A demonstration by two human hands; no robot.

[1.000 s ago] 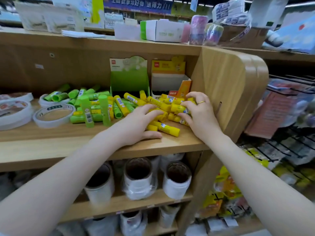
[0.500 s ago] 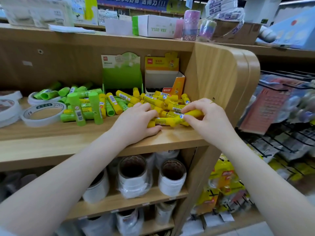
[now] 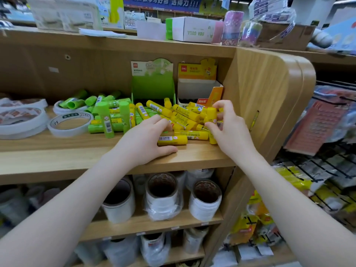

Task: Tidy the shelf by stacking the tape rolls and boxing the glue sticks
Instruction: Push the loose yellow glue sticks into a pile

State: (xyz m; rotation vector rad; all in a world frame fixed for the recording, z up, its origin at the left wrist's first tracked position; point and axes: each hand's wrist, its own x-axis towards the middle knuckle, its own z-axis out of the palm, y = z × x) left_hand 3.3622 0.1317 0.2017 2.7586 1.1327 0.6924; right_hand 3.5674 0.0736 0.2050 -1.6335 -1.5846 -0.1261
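From the head view, your right hand [image 3: 229, 130] has its fingers [image 3: 211, 125] curled around a few yellow sticks [image 3: 211, 114], long axes roughly upright. The yellow box [image 3: 198, 87] stands just beyond, far and slightly left, nearer this hand. Your left hand [image 3: 146, 139] rests with relaxed fingers on the yellow pile [image 3: 183, 120]. How many sticks you hold is hidden. Tape rolls [image 3: 69, 124] lie unstacked, far left.
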